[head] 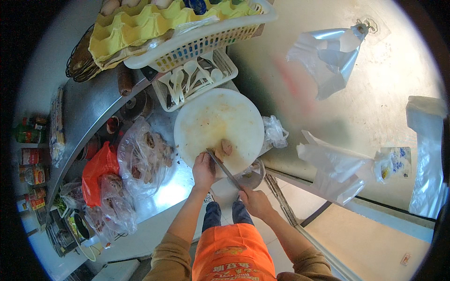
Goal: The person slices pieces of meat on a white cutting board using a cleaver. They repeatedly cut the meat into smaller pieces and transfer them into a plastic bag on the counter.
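A round white cutting board [218,116] lies before me with small crumbs on it. My right hand [258,203] is closed round the handle of a knife [228,172], whose blade reaches up and left over the board's near edge. Just beyond the blade are cut pieces of brownish meat [226,146]. My left hand [204,172] rests at the board's near left edge, beside the blade tip; its fingers are bent, and what lies under them is hidden. Below the board's near right edge a metal bowl [256,175] shows in part.
Behind the board stand a white basket of plastic spoons [232,70] and a larger basket with a yellow egg tray [130,30]. Left are a clear bag of meat pieces [144,161] and a red plastic bag [102,175]. A crumpled clear bag [275,131] touches the right side.
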Tool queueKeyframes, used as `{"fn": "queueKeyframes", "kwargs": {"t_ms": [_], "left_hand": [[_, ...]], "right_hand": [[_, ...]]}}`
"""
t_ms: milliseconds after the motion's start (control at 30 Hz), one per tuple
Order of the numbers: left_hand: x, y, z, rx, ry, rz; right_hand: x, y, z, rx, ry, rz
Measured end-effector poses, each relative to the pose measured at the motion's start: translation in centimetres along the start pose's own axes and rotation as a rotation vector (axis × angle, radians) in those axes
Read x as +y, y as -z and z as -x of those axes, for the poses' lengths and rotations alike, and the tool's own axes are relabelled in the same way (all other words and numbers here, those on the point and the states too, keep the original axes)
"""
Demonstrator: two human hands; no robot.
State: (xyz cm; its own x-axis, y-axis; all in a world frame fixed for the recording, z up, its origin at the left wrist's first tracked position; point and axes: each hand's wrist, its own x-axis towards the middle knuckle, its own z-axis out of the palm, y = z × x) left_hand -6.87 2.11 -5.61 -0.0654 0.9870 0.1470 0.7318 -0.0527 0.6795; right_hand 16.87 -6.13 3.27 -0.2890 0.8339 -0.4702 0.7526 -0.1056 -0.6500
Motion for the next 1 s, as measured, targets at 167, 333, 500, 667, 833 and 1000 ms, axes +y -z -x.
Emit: {"fn": "queueKeyframes", "kwargs": {"t_ms": [167, 333, 500, 667, 833, 1000], "left_hand": [[0.3, 0.3, 0.4, 0.027, 0.001, 0.019], [-0.2, 0.3, 0.5, 0.030, 0.032, 0.153], [-0.6, 0.4, 0.2, 0.002, 0.006, 0.052], [-0.5, 0.4, 0.2, 0.010, -0.010, 0.026], [-0.5, 0.3, 0.1, -0.022, 0.039, 0.050], [-0.2, 0.6, 0.0, -0.011, 0.001, 0.044]], "right_hand": [[0.6, -2.0, -5.4, 0.099, 0.058, -0.050], [0.8, 0.0, -4.5, 0.102, 0.057, -0.170], [-1.3, 1.9, 0.5, 0.088, 0.110, -0.024], [-2.4, 3.3, 1.8, -0.075, -0.011, -0.019], [-1.4, 3.0, 1.2, -0.099, -0.037, -0.008], [0.6, 0.6, -1.2, -0.055, 0.023, -0.018]]}}
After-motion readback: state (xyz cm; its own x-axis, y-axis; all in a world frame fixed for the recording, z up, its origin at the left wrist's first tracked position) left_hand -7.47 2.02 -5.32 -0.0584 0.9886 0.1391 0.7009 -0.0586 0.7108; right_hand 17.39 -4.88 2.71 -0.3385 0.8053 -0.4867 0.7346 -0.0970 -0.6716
